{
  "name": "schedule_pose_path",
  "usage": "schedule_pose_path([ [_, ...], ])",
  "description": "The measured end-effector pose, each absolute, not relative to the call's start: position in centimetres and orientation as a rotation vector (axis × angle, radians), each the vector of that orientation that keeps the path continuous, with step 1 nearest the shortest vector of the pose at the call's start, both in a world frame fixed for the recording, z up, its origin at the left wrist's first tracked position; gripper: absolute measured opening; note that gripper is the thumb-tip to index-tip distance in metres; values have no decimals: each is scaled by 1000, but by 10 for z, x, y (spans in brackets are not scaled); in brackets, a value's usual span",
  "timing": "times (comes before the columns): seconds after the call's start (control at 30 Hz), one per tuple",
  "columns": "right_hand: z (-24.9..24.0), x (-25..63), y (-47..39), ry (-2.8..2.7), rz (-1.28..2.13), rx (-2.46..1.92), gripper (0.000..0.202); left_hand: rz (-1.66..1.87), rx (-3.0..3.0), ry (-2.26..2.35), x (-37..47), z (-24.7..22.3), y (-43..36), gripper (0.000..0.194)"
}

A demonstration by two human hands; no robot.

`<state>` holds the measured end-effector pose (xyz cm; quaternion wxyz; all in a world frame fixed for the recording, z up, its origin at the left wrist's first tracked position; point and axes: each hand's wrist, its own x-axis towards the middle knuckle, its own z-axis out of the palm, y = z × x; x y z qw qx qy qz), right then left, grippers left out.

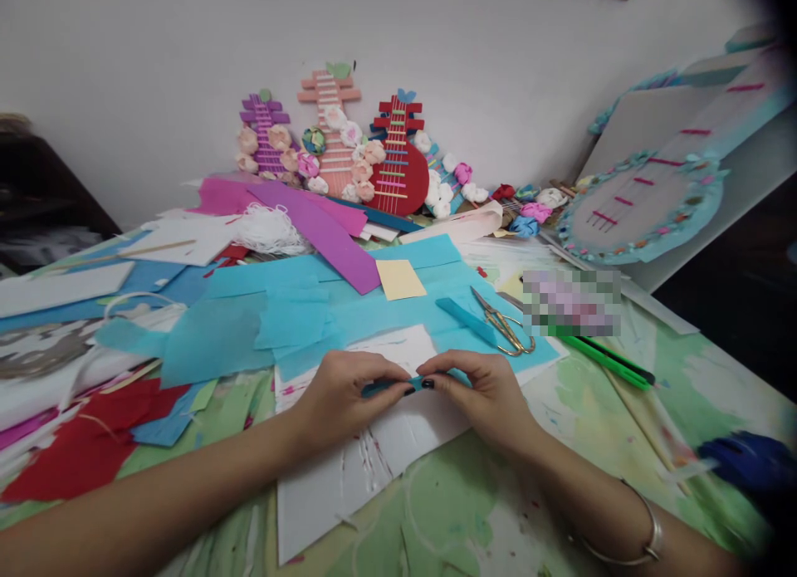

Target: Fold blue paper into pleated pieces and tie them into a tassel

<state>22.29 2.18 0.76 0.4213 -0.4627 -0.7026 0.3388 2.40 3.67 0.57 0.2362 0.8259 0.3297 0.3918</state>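
Both hands meet above a white board [330, 486] streaked with dried glue. My left hand [349, 394] pinches one end of a narrow blue paper strip [378, 387], and my right hand [476, 390] pinches it close by, thumbs almost touching. Much of the strip is hidden behind the fingers. Just beyond the hands lie sheets of turquoise crepe paper [354, 299]. Gold-handled scissors [501, 320] rest on them to the right, beside a folded blue strip [466, 320]. A cream paper square [400, 279] sits near a purple strip [317, 232].
Paper instruments with flowers, including a red one [402, 174], lean on the back wall. White string [267, 228] is heaped at the back left. Red paper [93, 436] lies at left. At right are a green cutter [607, 361], a dark blue object [747, 469] and a large turquoise-edged instrument [647, 199].
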Motion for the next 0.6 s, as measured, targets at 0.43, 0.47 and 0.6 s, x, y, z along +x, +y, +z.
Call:
schedule_pose_path([
  [0.43,2,232,31,-1620,773,-1248,10,1063,1859,1074,21,3,40,17],
  [0.47,2,232,31,-1618,775,-1249,10,1069,1853,1071,21,4,40,16],
  [0.6,3,233,30,-1618,773,-1237,9,1098,1860,1081,21,5,40,14],
])
